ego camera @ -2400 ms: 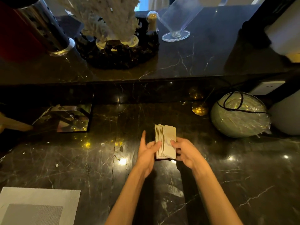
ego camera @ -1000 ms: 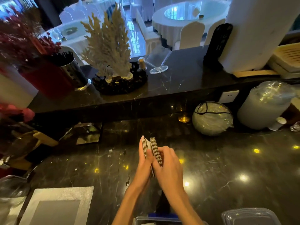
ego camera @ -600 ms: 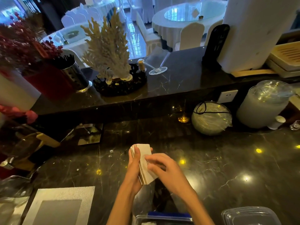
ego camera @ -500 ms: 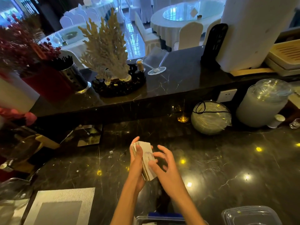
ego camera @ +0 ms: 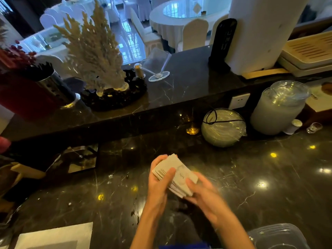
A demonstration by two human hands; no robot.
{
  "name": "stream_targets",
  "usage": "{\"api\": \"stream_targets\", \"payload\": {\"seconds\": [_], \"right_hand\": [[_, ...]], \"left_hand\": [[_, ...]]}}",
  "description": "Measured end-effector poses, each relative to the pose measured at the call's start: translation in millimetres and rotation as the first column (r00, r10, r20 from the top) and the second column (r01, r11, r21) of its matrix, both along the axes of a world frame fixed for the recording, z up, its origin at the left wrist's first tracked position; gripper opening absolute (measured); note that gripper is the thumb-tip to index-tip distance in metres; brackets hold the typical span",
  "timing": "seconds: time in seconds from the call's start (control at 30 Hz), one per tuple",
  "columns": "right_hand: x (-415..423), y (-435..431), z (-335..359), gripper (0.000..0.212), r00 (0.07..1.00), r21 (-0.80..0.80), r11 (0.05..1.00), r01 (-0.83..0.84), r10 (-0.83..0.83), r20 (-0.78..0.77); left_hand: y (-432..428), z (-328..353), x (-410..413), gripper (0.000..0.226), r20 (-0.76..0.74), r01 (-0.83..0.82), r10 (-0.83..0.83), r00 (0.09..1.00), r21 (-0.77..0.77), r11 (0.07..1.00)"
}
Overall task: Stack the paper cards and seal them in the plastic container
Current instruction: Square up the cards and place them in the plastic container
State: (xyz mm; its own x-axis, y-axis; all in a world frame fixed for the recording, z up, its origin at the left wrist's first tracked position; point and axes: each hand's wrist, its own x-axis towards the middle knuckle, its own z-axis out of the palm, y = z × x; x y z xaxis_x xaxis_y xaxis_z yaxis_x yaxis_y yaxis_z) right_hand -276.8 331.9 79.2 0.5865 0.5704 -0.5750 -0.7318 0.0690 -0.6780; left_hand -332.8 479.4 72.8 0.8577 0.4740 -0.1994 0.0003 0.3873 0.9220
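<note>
A thick stack of pale paper cards (ego camera: 177, 174) is held above the dark marble counter (ego camera: 251, 177), lying nearly flat with its face up. My left hand (ego camera: 159, 184) grips the stack's left end, thumb on top. My right hand (ego camera: 204, 194) cups the stack's right end from below and is blurred. A clear plastic container (ego camera: 276, 237) sits at the bottom right corner, partly cut off by the frame edge. A strip of blue (ego camera: 185, 246) shows at the bottom edge between my arms.
A plastic-wrapped round bowl with a black cord (ego camera: 223, 127) and a wrapped white jar (ego camera: 280, 106) stand at the counter's back. A mirrored box (ego camera: 79, 159) sits at left, a grey placemat (ego camera: 53, 237) at bottom left. The raised ledge holds a coral ornament (ego camera: 95, 56).
The stack went from standing on edge between both hands to lying nearly flat. My left thumb now rests on top and my right hand has slid under the right end.
</note>
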Motion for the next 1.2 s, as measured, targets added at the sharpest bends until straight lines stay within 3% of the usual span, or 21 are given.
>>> {"api": "stream_targets", "payload": {"seconds": [0.1, 0.17, 0.27, 0.4, 0.53, 0.67, 0.83, 0.93, 1.07, 1.2], "right_hand": [[31.5, -5.1, -7.1, 0.032, 0.883, -0.197, 0.980, -0.001, 0.093, 0.461], [49.9, 1.0, -14.7, 0.042, 0.744, -0.271, 0.962, 0.022, 0.165, 0.648], [71.6, 13.2, -37.8, 0.058, 0.491, -0.383, 0.922, 0.065, 0.305, 0.816], [89.3, 26.4, -86.7, 0.065, 0.251, -0.466, 0.875, 0.132, 0.426, 0.869], [84.6, 35.0, -139.4, 0.079, 0.290, -0.564, 0.813, 0.147, 0.509, 0.810], [72.4, 35.5, -177.4, 0.068, 0.317, -0.620, 0.746, 0.244, 0.543, 0.778], [74.8, 41.9, -176.4, 0.062, 0.306, -0.555, 0.779, 0.293, 0.473, 0.826], [69.3, 47.6, -175.7, 0.065, 0.399, -0.562, 0.782, 0.270, 0.440, 0.804], [57.8, 61.2, -176.0, 0.081, 0.473, -0.615, 0.722, 0.317, 0.441, 0.762], [57.8, 57.4, -173.9, 0.076, 0.479, -0.582, 0.750, 0.315, 0.404, 0.780]], "left_hand": [[18.9, -9.1, 3.7, 0.082, -0.006, 0.110, -0.111, 0.994, -0.093, 0.990], [27.7, -17.6, 12.5, 0.075, -0.094, 0.110, -0.103, 0.990, 0.066, 0.992], [38.6, -37.5, 32.6, 0.069, -0.166, 0.152, -0.090, 0.982, 0.413, 0.898], [44.9, -76.5, 58.7, 0.053, -0.250, 0.153, 0.014, 0.968, 0.634, 0.758], [37.4, -111.9, 64.9, 0.059, -0.356, 0.228, 0.017, 0.934, 0.633, 0.740], [28.0, -139.9, 59.3, 0.060, -0.310, 0.259, -0.033, 0.950, 0.729, 0.633], [33.6, -145.8, 63.3, 0.062, -0.202, 0.174, -0.050, 0.978, 0.664, 0.727], [31.6, -150.0, 65.0, 0.064, -0.205, 0.178, -0.059, 0.977, 0.632, 0.754], [31.4, -156.7, 60.4, 0.073, -0.255, 0.186, -0.019, 0.967, 0.649, 0.738], [29.4, -158.0, 61.0, 0.068, -0.238, 0.127, 0.051, 0.970, 0.675, 0.727]]}}
